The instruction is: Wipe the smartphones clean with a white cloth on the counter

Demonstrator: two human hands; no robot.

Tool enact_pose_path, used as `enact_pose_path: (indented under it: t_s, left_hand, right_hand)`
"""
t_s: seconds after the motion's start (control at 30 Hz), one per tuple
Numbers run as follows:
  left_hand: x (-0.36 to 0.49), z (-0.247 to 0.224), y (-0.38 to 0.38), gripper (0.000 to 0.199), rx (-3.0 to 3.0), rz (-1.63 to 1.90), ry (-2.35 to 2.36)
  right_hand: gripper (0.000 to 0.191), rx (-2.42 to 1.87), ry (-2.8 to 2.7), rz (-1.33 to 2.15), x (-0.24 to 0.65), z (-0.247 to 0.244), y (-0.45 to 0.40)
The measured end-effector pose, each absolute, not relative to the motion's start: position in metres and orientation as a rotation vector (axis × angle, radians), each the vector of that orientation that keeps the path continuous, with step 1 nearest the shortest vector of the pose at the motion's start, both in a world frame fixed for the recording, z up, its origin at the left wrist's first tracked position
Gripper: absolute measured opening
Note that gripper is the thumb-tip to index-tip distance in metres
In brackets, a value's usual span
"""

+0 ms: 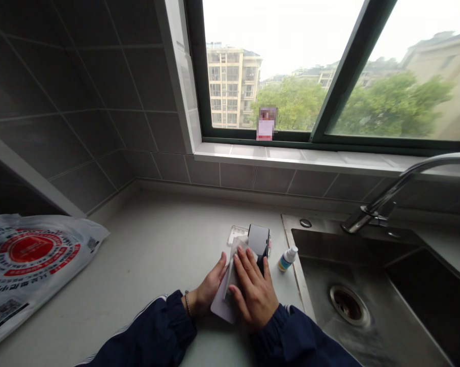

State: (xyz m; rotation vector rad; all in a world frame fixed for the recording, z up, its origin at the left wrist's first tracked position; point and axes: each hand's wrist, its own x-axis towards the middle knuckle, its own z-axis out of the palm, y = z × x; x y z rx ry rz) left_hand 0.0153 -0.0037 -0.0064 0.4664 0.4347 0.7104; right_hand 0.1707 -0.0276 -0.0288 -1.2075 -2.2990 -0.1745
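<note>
The left hand [207, 291] is gripping a pale phone-like slab [222, 309] while the flat-fingered right hand [257, 296] is pressing a cloth [232, 269] onto it (wiping apparently unfinished).

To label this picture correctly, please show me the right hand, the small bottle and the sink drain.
Right hand [257, 296], head view: back of the hand.
Small bottle [286, 261], head view: its label.
Sink drain [346, 304], head view: its dark opening.
</note>
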Motion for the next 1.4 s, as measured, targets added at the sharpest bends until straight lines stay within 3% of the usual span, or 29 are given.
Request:
enact_pose_path:
  t_s: [0.43, 0.73, 1.0, 1.27, 1.4]
  left_hand:
    - [0.015, -0.013, -0.001, 0.068, 0.439, 0.780, 0.425]
    - [0.011, -0.012, -0.001, 0.084, 0.328, 0.710, 0.524]
    - [0.011, -0.008, -0.002, 0.086, 0.360, 0.716, 0.519]
    - [0.014, -0.016, -0.005, 0.071, 0.501, 0.812, 0.375]
    - [0.014, -0.014, -0.008, 0.072, 0.596, 0.766, 0.355]
  right_hand:
    - [0.062, -1.081, -2.393, -0.134, 0.168, -0.031, -0.033]
    - [0.061, -0.917, -2.491, -0.039, 0.164, -0.023, -0.042]
    - [0.056, -0.899, -2.477, -0.068, 0.162, -0.021, -0.046]
    - [0.061, -1.064, -2.436, -0.207, 0.170, -0.023, -0.034]
    - [0.061, -1.148, -2.369, -0.220, 0.175, -0.023, -0.029]
